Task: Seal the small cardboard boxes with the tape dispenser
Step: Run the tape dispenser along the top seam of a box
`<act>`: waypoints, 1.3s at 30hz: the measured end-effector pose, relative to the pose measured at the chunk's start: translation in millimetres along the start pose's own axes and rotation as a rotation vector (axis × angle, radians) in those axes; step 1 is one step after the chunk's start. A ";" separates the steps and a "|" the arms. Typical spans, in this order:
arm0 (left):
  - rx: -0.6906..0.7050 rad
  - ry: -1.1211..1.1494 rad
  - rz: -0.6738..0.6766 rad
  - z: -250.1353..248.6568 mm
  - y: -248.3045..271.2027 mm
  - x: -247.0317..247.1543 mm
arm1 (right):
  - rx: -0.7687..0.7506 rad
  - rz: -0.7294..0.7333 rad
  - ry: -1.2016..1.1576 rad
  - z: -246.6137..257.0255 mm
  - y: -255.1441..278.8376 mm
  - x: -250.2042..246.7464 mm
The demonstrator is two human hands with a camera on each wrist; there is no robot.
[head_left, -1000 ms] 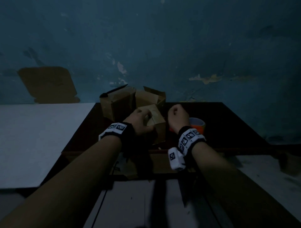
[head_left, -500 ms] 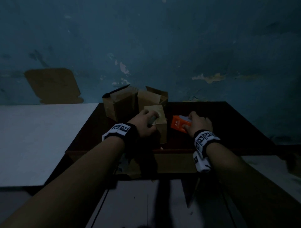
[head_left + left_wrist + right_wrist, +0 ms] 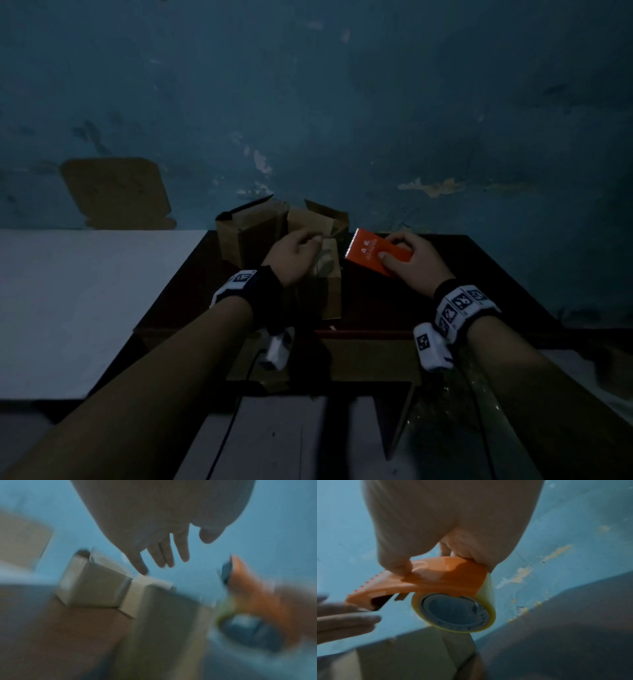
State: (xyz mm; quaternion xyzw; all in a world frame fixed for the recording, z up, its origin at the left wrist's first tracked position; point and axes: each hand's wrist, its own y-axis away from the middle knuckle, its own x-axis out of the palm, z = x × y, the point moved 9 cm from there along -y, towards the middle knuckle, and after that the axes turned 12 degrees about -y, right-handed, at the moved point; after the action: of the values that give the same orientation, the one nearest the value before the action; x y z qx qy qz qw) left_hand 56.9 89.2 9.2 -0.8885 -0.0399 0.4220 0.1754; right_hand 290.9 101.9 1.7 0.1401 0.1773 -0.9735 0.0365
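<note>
A small brown cardboard box [image 3: 329, 277] stands upright on the dark table [image 3: 452, 294]. My left hand [image 3: 301, 250] hovers at the box's top with fingers [image 3: 165, 555] straight and holding nothing. To the right, my right hand [image 3: 407, 257] grips the orange tape dispenser [image 3: 371, 255] clear of the table, its toothed edge pointing at the box top. In the right wrist view the thumb presses on the dispenser [image 3: 443, 578], the clear tape roll [image 3: 453, 614] hangs beneath it, and my left hand's fingers [image 3: 344, 619] reach toward its blade end.
Two more brown boxes [image 3: 251, 233] [image 3: 318, 219] with raised flaps stand behind, against the blue wall. A white board [image 3: 85, 301] lies left of the table. A flat cardboard piece [image 3: 116, 192] leans on the wall at the left.
My right hand reached right, took the dispenser off the table and lifted it toward the box. My left hand came off the box top and straightened its fingers.
</note>
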 end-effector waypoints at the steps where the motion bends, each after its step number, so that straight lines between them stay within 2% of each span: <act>1: -0.026 0.127 -0.012 -5.2 -0.8 -3.6 | -0.010 0.016 -0.013 6.7 -0.3 1.8; 3: -0.113 0.443 0.037 -13.9 0.8 0.2 | -0.020 0.054 -0.014 16.8 -1.0 6.6; 5: -0.151 0.573 0.095 -21.7 4.2 5.3 | -0.043 0.080 -0.004 27.5 -0.6 11.0; 8: -0.100 0.432 0.112 -22.5 3.4 6.5 | -0.073 0.114 0.011 35.4 -0.1 16.2; 11: -0.122 0.406 0.127 -12.8 3.5 8.9 | -0.080 0.142 0.017 38.4 0.2 20.0; 18: -0.128 0.526 0.190 -18.8 17.5 6.8 | -0.066 0.162 0.013 37.0 -2.1 23.0; 24: -0.166 0.559 0.125 -11.9 16.0 4.3 | -0.044 0.233 0.039 39.4 -2.1 31.5; 31: -0.132 0.315 0.048 -4.6 9.3 -3.4 | -0.006 0.276 0.039 38.4 0.2 40.1; 36: -0.185 0.235 0.045 5.7 9.3 -7.1 | 0.035 0.283 0.087 41.0 0.1 43.5; 39: -0.255 0.265 0.049 11.2 11.7 -8.7 | 0.051 0.285 0.108 42.2 -5.3 44.4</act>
State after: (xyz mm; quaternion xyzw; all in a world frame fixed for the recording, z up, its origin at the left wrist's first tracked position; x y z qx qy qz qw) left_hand 41.9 79.5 5.0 -0.9522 -0.0479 0.2968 0.0547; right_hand 236.8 90.9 28.7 0.2170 0.1326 -0.9536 0.1611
